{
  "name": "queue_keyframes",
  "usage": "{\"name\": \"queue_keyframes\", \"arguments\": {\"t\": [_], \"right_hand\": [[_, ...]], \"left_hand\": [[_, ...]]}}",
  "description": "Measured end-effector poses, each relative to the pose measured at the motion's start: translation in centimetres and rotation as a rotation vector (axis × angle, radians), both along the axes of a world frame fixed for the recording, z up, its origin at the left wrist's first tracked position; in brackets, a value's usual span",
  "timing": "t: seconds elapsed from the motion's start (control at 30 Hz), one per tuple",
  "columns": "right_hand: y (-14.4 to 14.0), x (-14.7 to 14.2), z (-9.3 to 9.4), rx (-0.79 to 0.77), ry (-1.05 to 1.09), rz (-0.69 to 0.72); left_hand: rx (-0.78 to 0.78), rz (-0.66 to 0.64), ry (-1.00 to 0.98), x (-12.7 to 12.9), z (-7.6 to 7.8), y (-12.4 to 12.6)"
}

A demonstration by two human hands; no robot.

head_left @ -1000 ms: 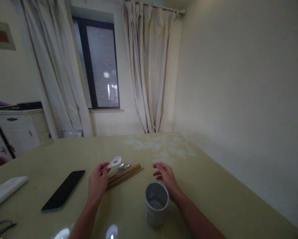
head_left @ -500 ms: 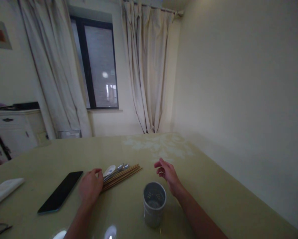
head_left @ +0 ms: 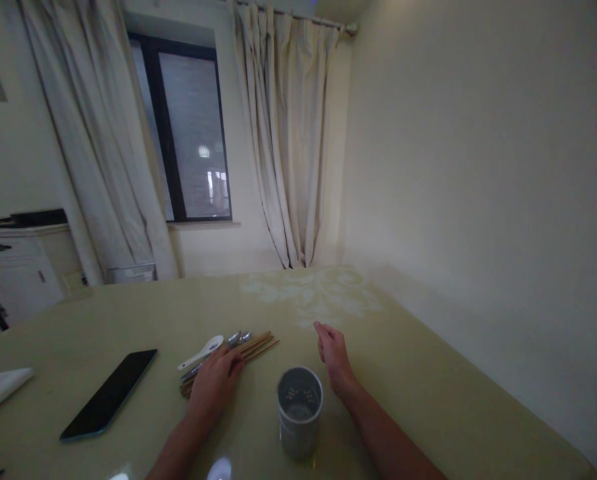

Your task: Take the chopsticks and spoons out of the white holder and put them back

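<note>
A bundle of wooden chopsticks [head_left: 259, 344] lies slantwise on the table, in front of me and left of centre. My left hand [head_left: 219, 375] is on the chopsticks, its fingers bent down around them. Alongside them are metal spoons [head_left: 240, 338] and a white spoon [head_left: 204, 351], their lower ends partly behind that hand. Above the table, right of the bundle, my right hand [head_left: 334, 353] has its fingers curled together and nothing visible in it. Between my forearms stands an upright grey metal cylinder [head_left: 300, 427] with holes in its bottom; no utensils show inside.
A black tablet or phone [head_left: 109, 393] lies left of my left arm on the shiny table [head_left: 143, 313]. Further left is a white object [head_left: 1, 393]. The wall [head_left: 478, 233] runs along the table's right side; a cabinet [head_left: 21, 263] stands at the back left.
My left hand has moved right, from beside the bundle onto the chopsticks, uncovering the white spoon. My right hand's fingers have closed together. The view has shifted slightly right.
</note>
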State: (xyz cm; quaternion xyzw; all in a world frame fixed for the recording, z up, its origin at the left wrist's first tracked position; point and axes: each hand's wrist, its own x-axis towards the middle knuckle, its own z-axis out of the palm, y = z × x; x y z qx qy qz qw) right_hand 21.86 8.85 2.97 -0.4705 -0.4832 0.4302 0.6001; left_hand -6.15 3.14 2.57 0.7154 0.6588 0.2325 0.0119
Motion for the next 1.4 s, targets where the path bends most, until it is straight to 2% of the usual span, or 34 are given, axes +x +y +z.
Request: {"name": "queue_keyframes", "arguments": {"t": [0.1, 0.2, 0.33, 0.43, 0.57, 0.63, 0.7, 0.77, 0.9, 1.0, 1.13, 1.4], "right_hand": [[0.0, -0.4, -0.1, -0.004, -0.022, 0.040], [-0.4, -1.1, 0.0, -0.011, -0.060, 0.123], [-1.8, -1.9, 0.5, -0.009, -0.072, 0.404], [-2.6, -2.2, 0.7, 0.018, -0.005, 0.535], [-2.9, -2.1, 0.6, 0.003, 0.018, 0.582], [-2.8, -2.0, 0.6, -0.008, 0.012, 0.604], [-2.5, -1.9, 0.8, 0.006, 0.034, 0.557], [-1.9, -1.4, 1.4, 0.047, 0.112, 0.415], [-0.4, 1.4, 3.0, 0.111, 0.372, 0.092], [0.2, 3.6, 4.1, 0.141, 0.473, 0.019], [-0.3, 3.9, 4.5, 0.170, 0.477, 0.104], [-2.2, 1.3, 4.2, 0.155, 0.288, 0.423]], "left_hand": [[0.058, -0.028, -0.094, 0.8, -0.3, 0.1], [0.103, -0.044, -0.306, 2.8, -0.4, -0.4], [0.136, -0.172, -0.544, 6.1, 0.2, -1.8], [0.119, -0.284, -0.629, 7.5, 0.7, -2.5], [0.132, -0.275, -0.672, 7.9, 0.7, -2.5], [0.146, -0.262, -0.669, 7.7, 0.6, -2.4], [0.158, -0.261, -0.652, 7.3, 0.5, -2.1], [0.193, -0.216, -0.609, 6.5, 0.4, -1.6], [0.249, 0.000, -0.380, 3.4, -0.1, -0.3], [0.179, 0.077, -0.164, 1.4, -0.6, 0.2], [0.060, 0.103, -0.026, 0.7, -0.8, 0.2], [-0.046, 0.088, -0.028, 1.0, -0.5, 0.2]]}}
